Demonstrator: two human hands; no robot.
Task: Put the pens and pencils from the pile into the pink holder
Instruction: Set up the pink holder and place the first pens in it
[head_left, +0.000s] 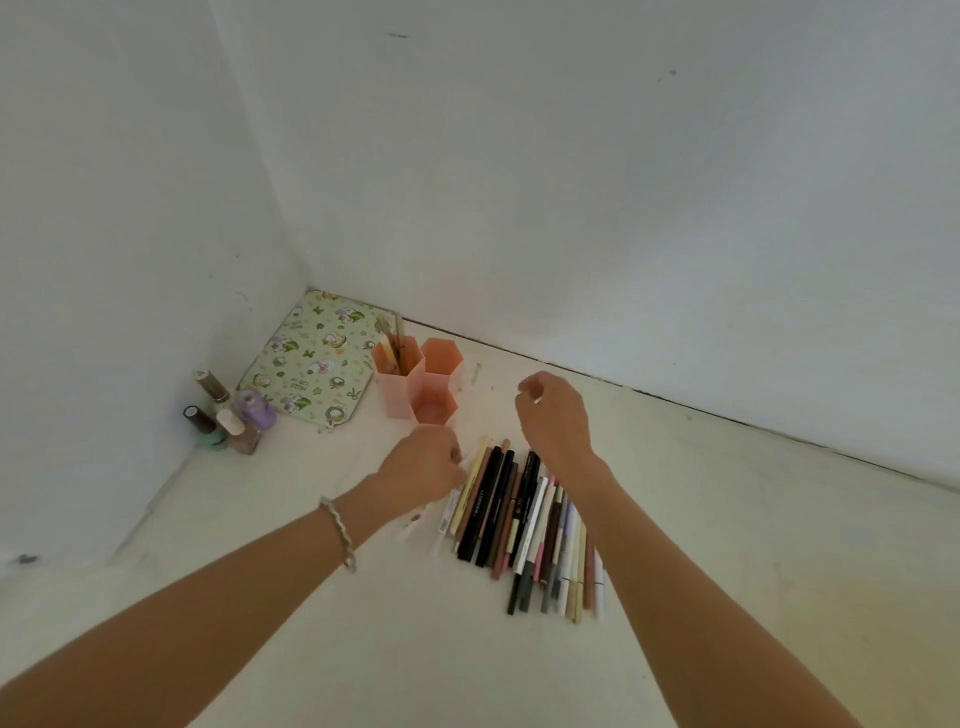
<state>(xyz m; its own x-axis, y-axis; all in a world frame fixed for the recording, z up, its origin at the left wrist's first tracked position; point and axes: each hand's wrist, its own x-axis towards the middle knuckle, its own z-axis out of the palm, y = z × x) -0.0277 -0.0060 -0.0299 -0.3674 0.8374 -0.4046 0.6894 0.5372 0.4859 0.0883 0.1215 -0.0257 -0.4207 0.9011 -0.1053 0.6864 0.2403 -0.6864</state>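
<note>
The pink holder (396, 391) is three joined hexagonal cups near the corner. Its back-left cup holds a few pencils (393, 344); the other two cups look empty. The pile of pens and pencils (519, 519) lies in a row on the white surface in front of it. My left hand (422, 464) is at the pile's left edge, fingers pinched on a pale, blurred white pen (415, 521) that runs out under the wrist. My right hand (553, 415) hovers above the pile's far end, right of the holder, curled around a pen whose pale tip (536, 400) shows.
A green patterned board (311, 358) leans in the corner behind the holder. Several nail polish bottles (228, 415) stand to its left by the wall. White walls close the surface at the left and the back.
</note>
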